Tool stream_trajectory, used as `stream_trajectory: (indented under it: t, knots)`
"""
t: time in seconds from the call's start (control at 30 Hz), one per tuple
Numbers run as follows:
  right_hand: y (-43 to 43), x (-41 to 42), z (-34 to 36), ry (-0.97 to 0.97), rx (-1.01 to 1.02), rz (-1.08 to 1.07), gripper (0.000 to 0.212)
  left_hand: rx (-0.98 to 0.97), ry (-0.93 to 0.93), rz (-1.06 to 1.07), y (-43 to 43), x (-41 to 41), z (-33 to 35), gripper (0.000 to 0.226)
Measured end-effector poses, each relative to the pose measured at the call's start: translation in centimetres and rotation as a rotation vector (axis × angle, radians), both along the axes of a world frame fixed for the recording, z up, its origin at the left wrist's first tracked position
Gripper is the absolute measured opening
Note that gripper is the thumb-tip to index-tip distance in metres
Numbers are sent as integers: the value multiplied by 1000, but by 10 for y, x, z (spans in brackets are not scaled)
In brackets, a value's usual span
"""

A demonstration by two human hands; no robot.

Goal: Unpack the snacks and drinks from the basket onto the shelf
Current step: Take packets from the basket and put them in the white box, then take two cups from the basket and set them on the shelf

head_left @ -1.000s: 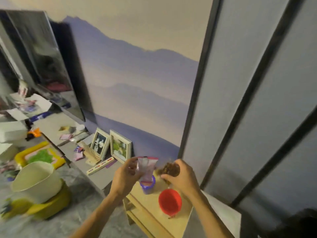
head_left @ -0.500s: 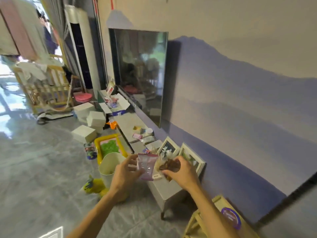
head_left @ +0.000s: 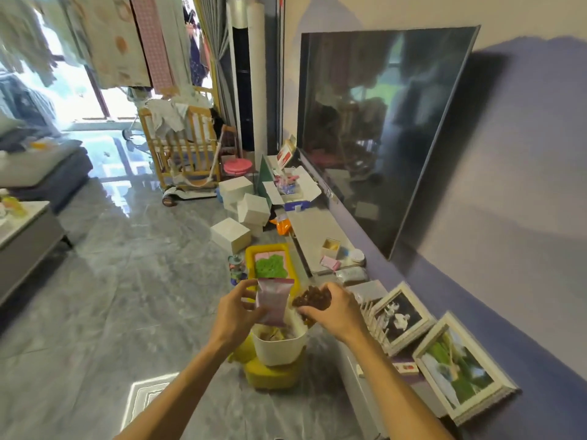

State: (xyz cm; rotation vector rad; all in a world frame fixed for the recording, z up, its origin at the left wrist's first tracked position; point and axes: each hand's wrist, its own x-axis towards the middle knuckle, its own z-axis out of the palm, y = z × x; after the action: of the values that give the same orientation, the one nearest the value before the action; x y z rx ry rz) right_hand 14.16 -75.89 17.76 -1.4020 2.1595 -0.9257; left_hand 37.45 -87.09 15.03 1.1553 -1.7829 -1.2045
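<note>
My left hand [head_left: 235, 312] grips a pink snack packet [head_left: 272, 301] with a red top edge, held upright. My right hand [head_left: 336, 309] holds a clear packet of brown snacks [head_left: 311, 298]. Both hands hover just above the white basket [head_left: 279, 349], which stands on a yellow stool [head_left: 270, 374] on the floor. Pale wrapped items lie inside the basket. The wooden shelf is out of view.
A low grey TV bench [head_left: 317, 236] runs along the purple wall under a large dark TV [head_left: 378, 131]. Two white photo frames [head_left: 403, 315] lean on it at right. White boxes [head_left: 230, 235], a yellow tray [head_left: 270, 265] and a wooden crib [head_left: 181, 154] stand further back on the glossy floor.
The view has swung left, away from the wooden shelf, and now faces the basket. Both hands still hold the same packets and now hover over the basket.
</note>
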Motion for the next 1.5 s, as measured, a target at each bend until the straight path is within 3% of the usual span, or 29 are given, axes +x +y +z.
stream_trajectory:
  t: [0.4, 0.63, 0.8, 0.97, 1.1, 1.23, 1.33, 1.5]
  knots:
    - [-205, -57, -116, -61, 242, -5, 67, 120, -188, -20, -195, -65, -92, 55]
    - [-270, -64, -279, -108, 444, -107, 70, 210, -308, -84, -270, -90, -262, 52]
    - [-302, -64, -400, -98, 560, -152, 81, 253, -402, -89, -290, -104, -399, 29]
    - [-308, -55, -484, -73, 693, -133, 76, 253, -563, -123, -291, -100, -482, 47]
    - [-307, -51, -498, -93, 743, -65, 84, 201, -652, -218, -285, -103, -486, 39]
    - [-308, -52, -471, -63, 704, -19, 85, 118, -761, -275, -285, -111, -454, 58]
    - [-309, -58, -428, 36, 640, -49, 87, 35, -805, -251, -292, -113, -409, 68]
    - [-316, -83, -323, 219, 498, -125, 112, -169, -783, -80, -318, -111, -291, 97]
